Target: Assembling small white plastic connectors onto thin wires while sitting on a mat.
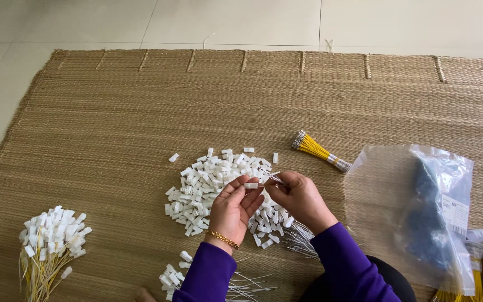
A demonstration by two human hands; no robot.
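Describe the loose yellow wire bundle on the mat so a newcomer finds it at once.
On the woven straw mat, look just right of the pile of white connectors, beside the clear plastic bag. The yellow wire bundle lies alone, diagonal, bare of white connectors, unlike the finished bunch far left.

Both forearms come up from the bottom edge in purple sleeves, angled toward each other so the hands meet at mid-frame; the left hand [235, 208] is turned palm up and slightly inward, fingers curled, thumb and fingertips pinched together at the top; a gold bracelet circles the left wrist just above the sleeve cuff; the right hand [299, 197] shows its back, knuckles upward, fingers bent and closed into a pinch pointing toward the left fingertips; the two sets of fingertips sit just beside each other, almost touching.
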